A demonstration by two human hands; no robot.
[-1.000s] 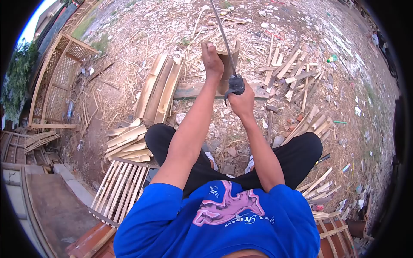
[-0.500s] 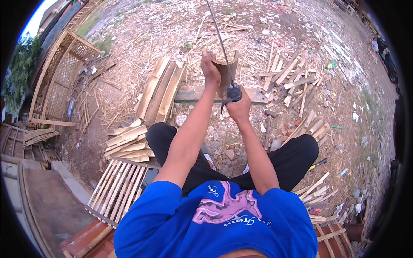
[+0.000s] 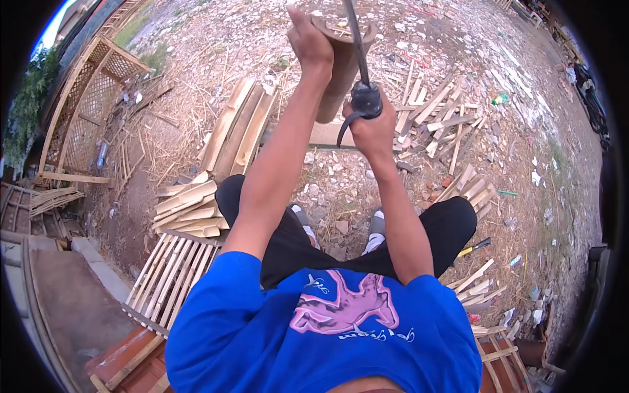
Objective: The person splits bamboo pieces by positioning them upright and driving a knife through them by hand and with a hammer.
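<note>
My left hand [image 3: 310, 44] grips the left edge of a curved, split bamboo piece [image 3: 339, 78], which is raised off the ground near the top centre. Its hollow upper end faces away from me. In my right hand [image 3: 375, 128] is the black-wrapped handle of a long dark blade [image 3: 357, 42], which points away from me and crosses in front of the bamboo's right side. A wooden plank [image 3: 321, 135] lies on the ground below the bamboo, partly hidden by my arms.
Split bamboo lengths [image 3: 239, 128] and a stack of shorter pieces [image 3: 190, 208] lie at the left. Scattered bamboo strips [image 3: 445, 118] are at the right, with a yellow-and-black tool [image 3: 474, 247] by my knee. A slatted rack [image 3: 171, 272] stands at the lower left.
Both hands have risen away from me, lifting the bamboo off the plank along with the blade. More of the plank and of my feet now shows.
</note>
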